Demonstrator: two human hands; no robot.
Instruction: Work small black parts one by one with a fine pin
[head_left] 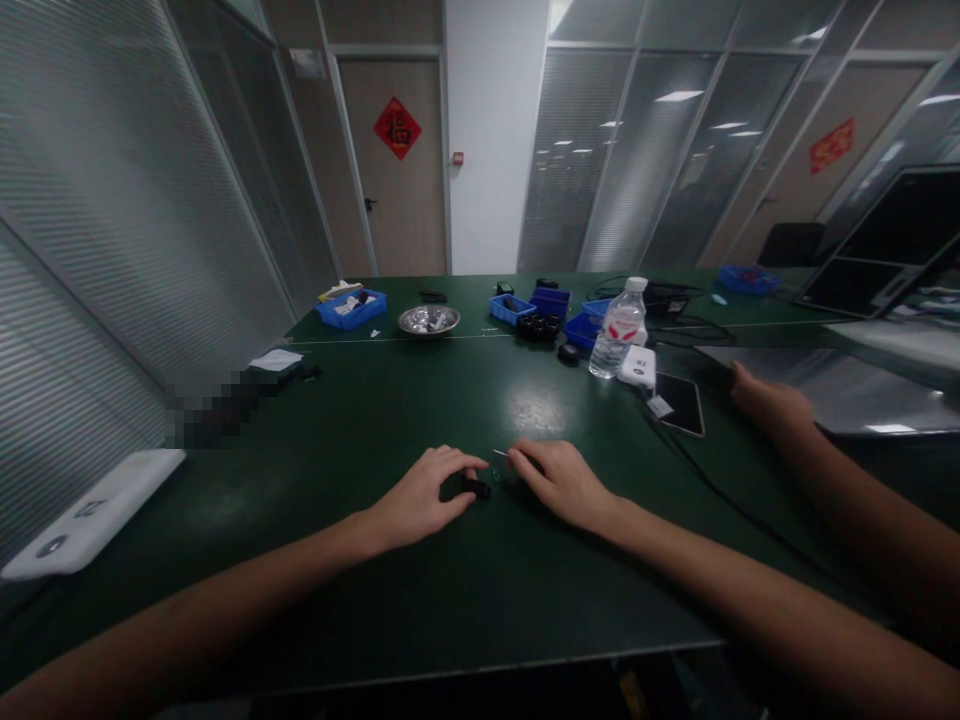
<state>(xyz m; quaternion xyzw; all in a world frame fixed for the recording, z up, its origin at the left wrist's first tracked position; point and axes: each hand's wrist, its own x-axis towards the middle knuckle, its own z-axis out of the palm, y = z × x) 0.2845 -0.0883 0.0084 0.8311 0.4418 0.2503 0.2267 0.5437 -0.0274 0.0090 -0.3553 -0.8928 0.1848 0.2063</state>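
Note:
My left hand (424, 497) rests on the dark green table (375, 420), its fingers curled around a small black part (475, 488) that it pinches against the tabletop. My right hand (561, 482) lies just to the right of it, fingers closed on a thin metal tool (501, 453) whose tip points left toward the black part. The two hands are a few centimetres apart, near the table's middle.
Another person's hand (765, 400) and forearm lie at the right beside a black tablet (679, 402). A water bottle (618, 330), a white box (637, 366), blue bins (351, 308), a metal bowl (428, 320) and black parts stand farther back. A white device (90, 515) lies at the left edge.

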